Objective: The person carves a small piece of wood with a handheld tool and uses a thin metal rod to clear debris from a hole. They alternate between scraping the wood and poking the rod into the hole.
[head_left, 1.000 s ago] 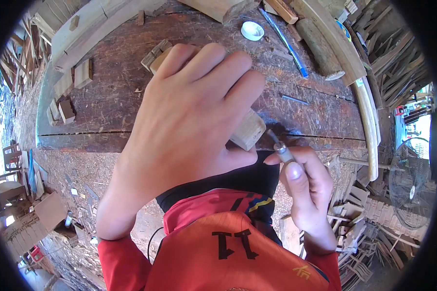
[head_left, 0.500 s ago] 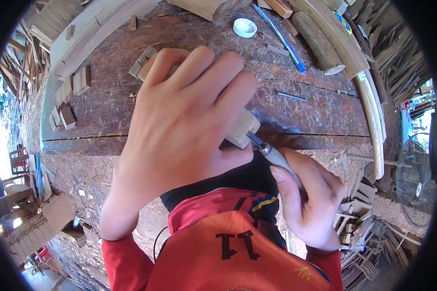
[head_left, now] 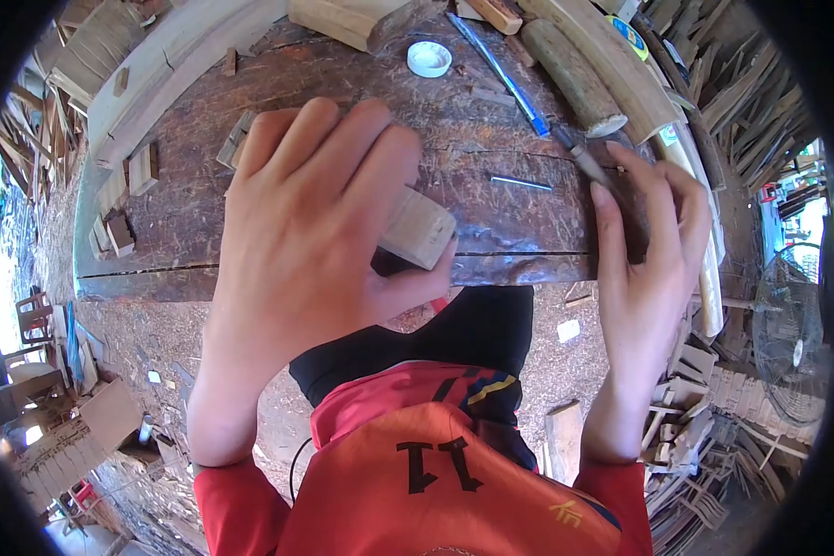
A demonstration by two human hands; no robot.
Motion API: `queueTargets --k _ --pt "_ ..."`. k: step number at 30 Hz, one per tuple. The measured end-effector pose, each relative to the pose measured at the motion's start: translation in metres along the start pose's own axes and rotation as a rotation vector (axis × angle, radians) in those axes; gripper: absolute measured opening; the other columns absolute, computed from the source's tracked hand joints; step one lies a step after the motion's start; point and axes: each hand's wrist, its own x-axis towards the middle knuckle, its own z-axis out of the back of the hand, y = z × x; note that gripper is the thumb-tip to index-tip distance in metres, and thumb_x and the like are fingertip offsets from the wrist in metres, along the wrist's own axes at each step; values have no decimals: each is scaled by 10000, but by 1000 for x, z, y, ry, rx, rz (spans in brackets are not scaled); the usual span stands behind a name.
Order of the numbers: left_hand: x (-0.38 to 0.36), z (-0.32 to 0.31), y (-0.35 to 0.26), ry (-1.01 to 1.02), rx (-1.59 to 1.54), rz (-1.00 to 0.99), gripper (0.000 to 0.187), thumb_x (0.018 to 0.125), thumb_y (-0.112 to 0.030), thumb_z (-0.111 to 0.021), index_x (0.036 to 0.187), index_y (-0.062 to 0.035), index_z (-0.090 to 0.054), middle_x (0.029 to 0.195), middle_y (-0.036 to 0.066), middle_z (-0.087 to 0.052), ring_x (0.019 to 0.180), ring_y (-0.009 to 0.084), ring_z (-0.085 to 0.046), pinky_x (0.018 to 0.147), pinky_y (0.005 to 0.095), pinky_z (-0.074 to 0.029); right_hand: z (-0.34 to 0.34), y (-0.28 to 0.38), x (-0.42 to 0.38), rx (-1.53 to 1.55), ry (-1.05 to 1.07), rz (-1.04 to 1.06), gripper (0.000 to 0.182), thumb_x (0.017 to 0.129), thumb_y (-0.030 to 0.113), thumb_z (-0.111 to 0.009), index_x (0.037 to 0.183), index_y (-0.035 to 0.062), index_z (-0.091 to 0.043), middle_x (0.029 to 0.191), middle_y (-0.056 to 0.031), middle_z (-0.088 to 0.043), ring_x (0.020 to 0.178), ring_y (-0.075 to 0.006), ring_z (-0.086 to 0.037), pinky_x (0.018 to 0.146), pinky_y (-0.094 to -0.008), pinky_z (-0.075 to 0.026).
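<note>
My left hand (head_left: 315, 222) is closed over a pale squared wooden block (head_left: 419, 230), pressing it near the front edge of the worn workbench (head_left: 190, 218). The block's right end sticks out beside my thumb, and the rest is under my palm. On the right, my right hand (head_left: 653, 222) has its thumb and fingers apart around the end of a tool with a pale handle and dark metal shank (head_left: 581, 156). This tool is low over the bench or lying on it. A short thin metal rod (head_left: 521, 183) lies between my hands.
A blue pen-like stick (head_left: 499, 74), a white round lid (head_left: 429, 59) and a round wooden billet (head_left: 574, 79) lie at the back. Small wood blocks (head_left: 143, 170) sit at the left. A long curved timber (head_left: 181, 69) borders the back left. A fan (head_left: 795, 343) stands at right.
My right hand has moved away from the block's end toward the right of the bench, taking the pale-handled tool there, and its fingers have spread. My left hand still holds the block.
</note>
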Motion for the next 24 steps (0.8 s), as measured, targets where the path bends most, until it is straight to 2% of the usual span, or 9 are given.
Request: queueTargets --k 1,4,9,12,15,18,20,24 --pt "1 1 -1 11 2 2 470 636 -315 -898 893 -86 -578 909 80 -559 846 319 -543 812 438 -432 -1 3 1 35 8 -25 254 901 122 -801 1152 136 -760 1167 -117 -578 1107 -299 -563 960 -414 -444" --pt "-1 4 -1 29 14 3 511 658 -382 -922 910 -83 -593 932 78 -590 862 316 -561 830 441 -431 6 18 7 211 212 -47 216 927 147 -797 1132 94 -752 1197 -132 -605 1179 -310 -571 1027 -398 -447" --pt "-2 3 1 23 29 -18 582 663 -476 -934 947 -79 -619 971 75 -623 910 314 -594 852 435 -433 -7 20 16 296 314 -10 152 917 142 -779 1016 54 -705 1092 -106 -578 1069 -320 -535 995 -406 -403" --pt "-2 4 0 24 49 -16 580 660 -474 -935 943 -78 -621 963 76 -622 916 314 -598 854 434 -437 -5 19 19 249 302 83 122 930 107 -760 1013 46 -693 1079 -117 -580 1038 -305 -561 957 -404 -435" --pt "-3 2 0 6 49 -15 575 662 -476 -934 935 -79 -620 959 76 -623 907 315 -596 847 438 -439 -5 20 17 457 285 72 92 950 63 -733 1003 16 -674 992 -102 -629 915 -248 -623 853 -357 -495" --pt "-3 2 0 1 58 -21 568 662 -476 -927 929 -81 -618 956 77 -620 902 318 -594 838 443 -439 10 30 14 862 451 -240 105 942 12 -734 1014 -19 -665 907 -80 -685 805 -187 -686 753 -302 -540" --pt "-3 2 0 -6 55 -23 561 663 -470 -919 932 -81 -617 952 78 -616 899 320 -592 836 444 -438 13 34 14 907 419 -146 136 918 -5 -756 1034 -37 -694 900 -78 -726 796 -175 -715 746 -288 -557" --pt "-3 1 2 -18 40 -26 546 663 -450 -908 940 -79 -616 953 81 -610 889 320 -584 831 445 -437 15 38 18 801 358 55 181 869 -24 -794 1047 -34 -764 938 -105 -771 819 -190 -745 748 -290 -572"
